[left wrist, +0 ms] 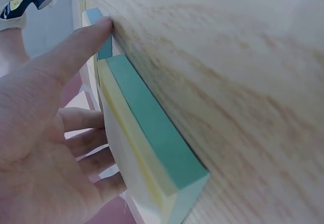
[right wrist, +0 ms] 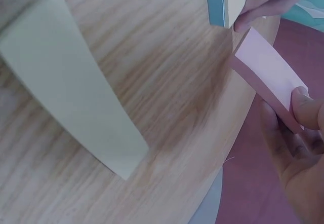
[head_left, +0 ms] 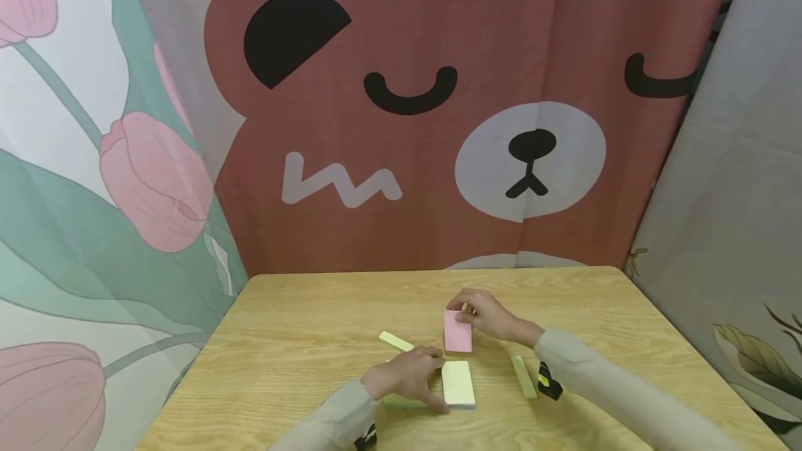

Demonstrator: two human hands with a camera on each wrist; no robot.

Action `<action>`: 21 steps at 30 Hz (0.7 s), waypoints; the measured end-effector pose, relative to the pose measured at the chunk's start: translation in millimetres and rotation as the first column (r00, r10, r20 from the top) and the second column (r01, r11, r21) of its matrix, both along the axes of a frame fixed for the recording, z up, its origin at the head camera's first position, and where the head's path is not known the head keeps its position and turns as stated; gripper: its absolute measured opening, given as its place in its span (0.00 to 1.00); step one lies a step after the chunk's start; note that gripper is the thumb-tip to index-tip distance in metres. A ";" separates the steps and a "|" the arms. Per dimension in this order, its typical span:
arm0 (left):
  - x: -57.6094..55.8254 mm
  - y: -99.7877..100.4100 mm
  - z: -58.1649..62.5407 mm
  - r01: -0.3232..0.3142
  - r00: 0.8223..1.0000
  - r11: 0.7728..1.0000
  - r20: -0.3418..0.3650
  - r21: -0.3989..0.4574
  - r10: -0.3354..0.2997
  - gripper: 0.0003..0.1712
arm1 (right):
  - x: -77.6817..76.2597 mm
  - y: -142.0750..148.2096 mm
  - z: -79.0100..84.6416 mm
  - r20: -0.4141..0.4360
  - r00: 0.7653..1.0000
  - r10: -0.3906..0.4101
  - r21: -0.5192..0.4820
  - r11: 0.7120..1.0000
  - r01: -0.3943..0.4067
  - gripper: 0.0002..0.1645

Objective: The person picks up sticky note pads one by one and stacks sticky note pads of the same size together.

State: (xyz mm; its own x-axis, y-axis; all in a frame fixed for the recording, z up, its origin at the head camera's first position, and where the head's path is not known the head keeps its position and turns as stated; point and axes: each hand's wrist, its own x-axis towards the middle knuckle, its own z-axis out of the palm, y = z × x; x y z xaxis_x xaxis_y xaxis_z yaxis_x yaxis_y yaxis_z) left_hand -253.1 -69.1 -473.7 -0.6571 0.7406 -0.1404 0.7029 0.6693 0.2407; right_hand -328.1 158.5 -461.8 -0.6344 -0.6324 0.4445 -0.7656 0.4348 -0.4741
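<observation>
My right hand (head_left: pixel 485 313) pinches a pink sticky note pad (head_left: pixel 458 334) between thumb and fingers; the right wrist view shows the pad (right wrist: pixel 271 64) tilted. Just nearer to me lies a stack of sticky note pads, pale yellow on top (head_left: pixel 458 381) and blue beneath (right wrist: pixel 216 3). My left hand (head_left: pixel 409 376) is at the stack's left side, fingers extended, its thumb touching the near blue edge (left wrist: pixel 105 45). Below that hand, partly covered, lies a yellow and green pad (left wrist: pixel 154 127).
A narrow yellow pad (head_left: pixel 396 341) lies beyond my left hand. Another narrow yellow pad (head_left: pixel 523 376) lies right of the stack, below my right forearm. The wooden table (head_left: pixel 313 312) ends at a bear-print curtain (head_left: pixel 351 228).
</observation>
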 end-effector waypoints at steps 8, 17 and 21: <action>-0.7 -0.1 -0.2 0.021 1.000 1.000 0.014 0.004 -0.021 0.50 | 9.8 3.2 2.3 0.051 0.998 0.036 -0.010 0.999 -0.035 0.13; -1.4 0.2 -0.1 0.025 1.000 1.000 0.001 0.004 -0.025 0.49 | 13.1 8.2 2.3 0.038 0.997 0.069 -0.049 0.997 -0.067 0.13; -0.9 0.4 -0.2 0.014 1.000 1.000 0.009 0.004 -0.014 0.49 | 16.1 10.5 1.5 0.056 0.994 0.093 -0.055 0.994 -0.090 0.13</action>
State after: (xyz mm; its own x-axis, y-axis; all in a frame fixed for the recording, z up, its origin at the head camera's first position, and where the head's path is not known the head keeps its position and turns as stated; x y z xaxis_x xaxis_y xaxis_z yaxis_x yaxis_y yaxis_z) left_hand -254.0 -68.7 -474.0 -0.6457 0.7500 -0.1434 0.7098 0.6588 0.2493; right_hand -312.0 169.0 -460.4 -0.6011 -0.6656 0.4424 -0.7712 0.3376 -0.5397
